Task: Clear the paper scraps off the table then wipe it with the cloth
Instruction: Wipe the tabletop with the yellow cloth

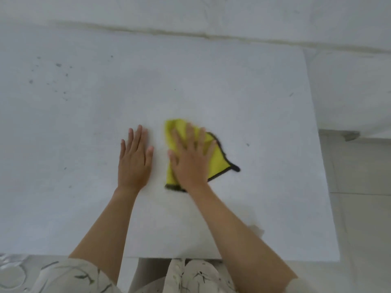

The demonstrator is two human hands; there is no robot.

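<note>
On table (211, 81) | right hand (191, 160) flat, hiding cloth (215, 160) middle | left hand (133, 159) flat, empty

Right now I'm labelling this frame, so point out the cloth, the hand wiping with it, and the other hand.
cloth (219, 161): head view, yellow part right of the fingers.
right hand (191, 157): head view, back of the hand, pressing the cloth.
left hand (134, 159): head view, back of the hand, flat on the table.

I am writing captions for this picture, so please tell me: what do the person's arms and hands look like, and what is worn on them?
Both forearms are bare: no sleeve reaches them. The left hand and right hand carry no glove, ring, watch or bracelet that I can see. The fingers are slightly blurred. Near the bottom edge shows a light garment with dark brush-like marks.
</note>
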